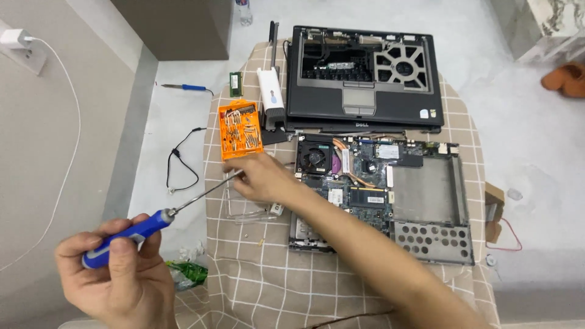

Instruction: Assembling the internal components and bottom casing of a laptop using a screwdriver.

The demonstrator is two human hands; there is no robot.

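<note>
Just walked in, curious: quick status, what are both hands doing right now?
Left hand grips blue screwdriver handle. Right hand pinches the shaft tip, beside orange bit case. Opened laptop base just right, untouched. Nothing between the hands.

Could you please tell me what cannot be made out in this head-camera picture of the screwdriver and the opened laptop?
- Screwdriver tip, head view: hidden behind the right hand, so whether a bit is fitted cannot be told.
- Bits in the orange bit case, head view: too small to tell their types.
- Lower-left corner of the laptop base, head view: covered by the right forearm.
- Left hand, head view: wrist cut off by the bottom edge.
</note>
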